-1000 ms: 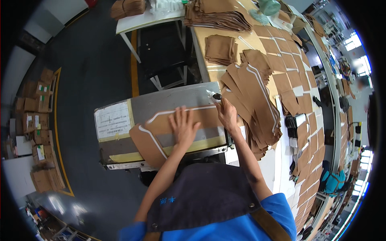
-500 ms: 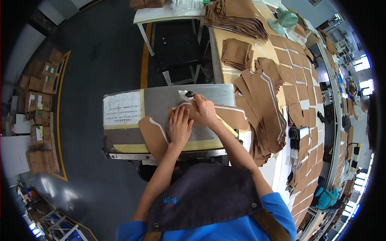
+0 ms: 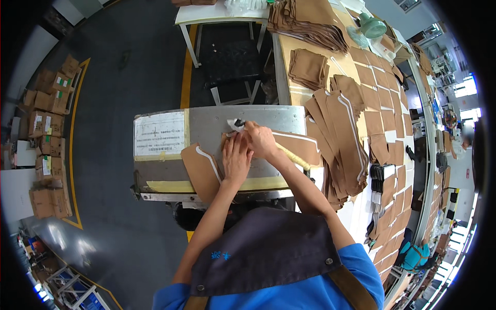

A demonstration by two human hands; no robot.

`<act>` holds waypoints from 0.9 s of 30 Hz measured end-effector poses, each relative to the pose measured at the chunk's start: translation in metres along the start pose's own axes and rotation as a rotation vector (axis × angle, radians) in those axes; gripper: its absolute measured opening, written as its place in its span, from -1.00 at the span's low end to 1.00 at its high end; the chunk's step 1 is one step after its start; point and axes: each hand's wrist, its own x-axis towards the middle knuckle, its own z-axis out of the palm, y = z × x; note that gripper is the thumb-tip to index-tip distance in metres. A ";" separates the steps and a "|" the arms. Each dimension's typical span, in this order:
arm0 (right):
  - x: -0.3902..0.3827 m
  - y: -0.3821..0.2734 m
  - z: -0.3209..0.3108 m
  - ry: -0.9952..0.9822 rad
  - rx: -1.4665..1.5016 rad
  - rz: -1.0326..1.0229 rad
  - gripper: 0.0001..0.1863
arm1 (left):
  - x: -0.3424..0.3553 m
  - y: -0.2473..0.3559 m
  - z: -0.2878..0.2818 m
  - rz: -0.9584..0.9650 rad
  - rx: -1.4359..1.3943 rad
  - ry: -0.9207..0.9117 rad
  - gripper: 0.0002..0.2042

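Observation:
My right hand (image 3: 262, 140) is wrapped round a hammer (image 3: 236, 124). Its dark head, with something whitish about it, sticks out past my fingers, and the yellow handle runs out behind the hand to the lower right. Under both hands lies a brown leather-like piece (image 3: 299, 146) with a white strip along its edge. My left hand (image 3: 237, 159) rests on this piece, fingers stretched out, its fingertips close to the hammer head. Left of that hand, a second brown piece (image 3: 200, 168) with a white curved edge hangs over the near side of the metal-topped bench (image 3: 206, 118).
Brown pieces in stacks (image 3: 336, 134) and rows (image 3: 380, 88) cover the long table on the right. A printed sheet (image 3: 159, 133) is taped to the bench's left end. Beyond it are a black stool (image 3: 232, 64) and a white table (image 3: 219, 15). Cardboard boxes (image 3: 50, 150) line the left side.
My left hand has shifted slightly right along the brown piece, closer to my right hand. The hammer head has turned a little, and the whole view has moved slightly.

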 end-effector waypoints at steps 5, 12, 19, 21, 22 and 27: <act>-0.003 0.004 0.003 -0.005 0.011 -0.025 -0.80 | 0.000 0.002 -0.001 -0.009 -0.043 0.022 -0.43; -0.021 0.041 -0.023 0.046 -0.031 0.236 -0.83 | -0.008 -0.015 -0.036 -0.055 -0.315 -0.145 -0.53; -0.114 0.179 -0.104 0.197 -0.006 0.477 -0.53 | -0.043 -0.043 -0.127 0.357 -0.201 -0.693 -0.54; -0.131 0.197 -0.094 0.144 0.031 0.491 -0.55 | -0.037 -0.043 -0.121 0.486 -0.099 -0.678 -0.60; -0.141 0.206 -0.092 0.085 0.070 0.493 -0.56 | -0.032 -0.042 -0.118 0.511 -0.102 -0.687 -0.60; -0.167 0.177 -0.113 0.234 0.038 0.462 -0.65 | -0.026 -0.057 -0.112 0.573 -0.027 -0.880 -0.74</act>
